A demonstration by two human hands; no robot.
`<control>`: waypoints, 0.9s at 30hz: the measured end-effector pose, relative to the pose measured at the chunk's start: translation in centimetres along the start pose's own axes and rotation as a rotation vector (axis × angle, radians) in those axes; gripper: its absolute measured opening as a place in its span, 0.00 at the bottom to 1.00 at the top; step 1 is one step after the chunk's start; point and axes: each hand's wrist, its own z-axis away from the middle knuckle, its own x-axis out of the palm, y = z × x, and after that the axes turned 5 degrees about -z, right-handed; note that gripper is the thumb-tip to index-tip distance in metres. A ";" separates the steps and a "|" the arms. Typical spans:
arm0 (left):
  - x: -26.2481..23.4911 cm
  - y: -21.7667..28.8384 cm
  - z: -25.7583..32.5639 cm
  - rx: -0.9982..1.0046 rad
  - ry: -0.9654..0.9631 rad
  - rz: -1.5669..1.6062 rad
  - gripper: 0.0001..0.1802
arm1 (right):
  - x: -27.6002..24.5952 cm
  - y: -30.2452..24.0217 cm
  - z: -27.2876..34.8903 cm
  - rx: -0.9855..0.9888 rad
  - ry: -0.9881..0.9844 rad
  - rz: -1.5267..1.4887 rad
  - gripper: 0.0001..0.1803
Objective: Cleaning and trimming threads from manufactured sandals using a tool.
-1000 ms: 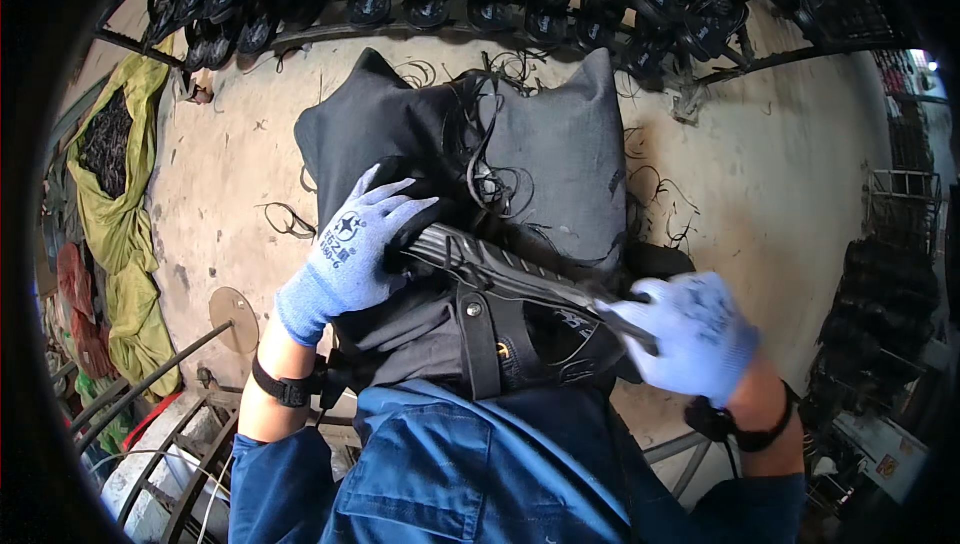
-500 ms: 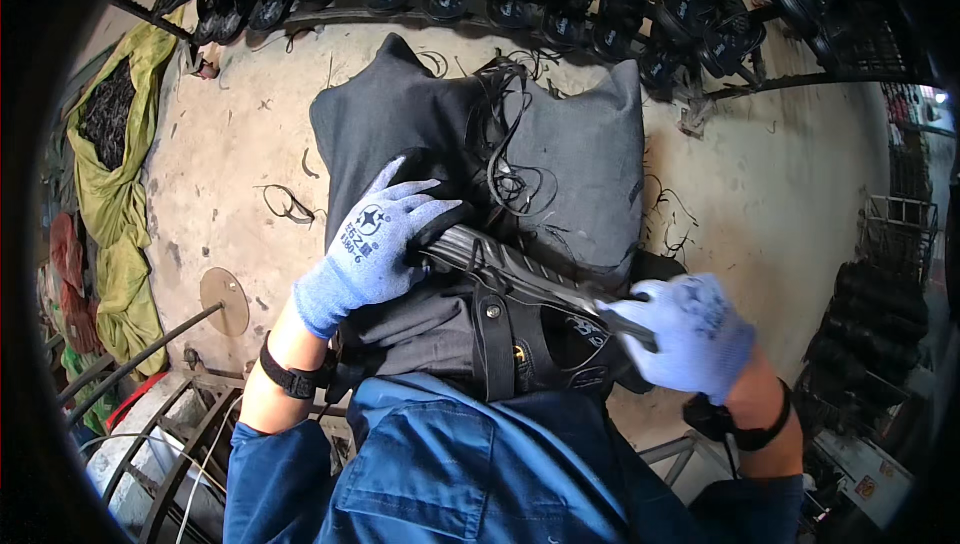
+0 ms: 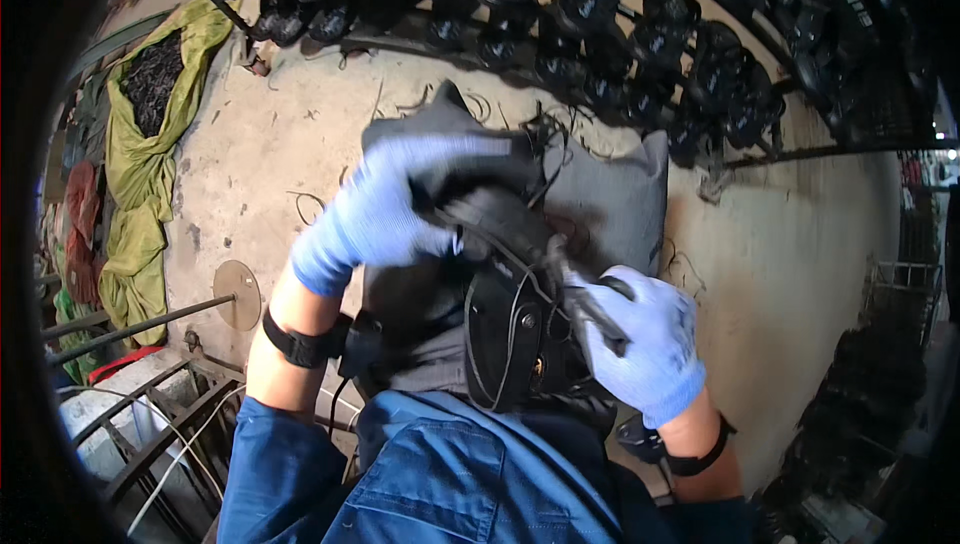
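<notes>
Your left hand (image 3: 385, 209) grips the far end of the black shoe upper (image 3: 510, 294); your right hand (image 3: 645, 344) pinches its near edge, over the grey cushion (image 3: 610, 194).

Single head-worn fisheye view, facing steeply down from close above the person's lap. Both forearms enter from the lower edge. The concrete floor (image 3: 270, 154) fills mid-frame; a curved rack of dark shoes (image 3: 620, 24) bends along the top edge. No second view is supplied.
</notes>
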 end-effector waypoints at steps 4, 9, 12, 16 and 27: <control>-3.2 3.6 -5.0 0.113 -0.082 0.018 0.40 | 2.6 1.1 0.1 -0.024 0.362 -0.143 0.11; -0.1 -1.6 -1.5 -0.349 0.246 0.635 0.42 | 6.5 3.4 -0.4 -0.020 0.388 -0.133 0.11; -0.1 -2.3 -0.7 -0.369 0.278 0.550 0.42 | 5.9 3.8 -2.2 -0.140 0.448 -0.053 0.13; -0.4 -3.5 -0.8 -0.178 0.228 0.272 0.39 | 4.2 4.2 -4.6 -0.193 0.300 -0.011 0.14; -0.7 -3.6 -1.1 -0.272 0.199 0.282 0.39 | -2.8 1.4 -9.0 -0.341 -0.044 0.343 0.15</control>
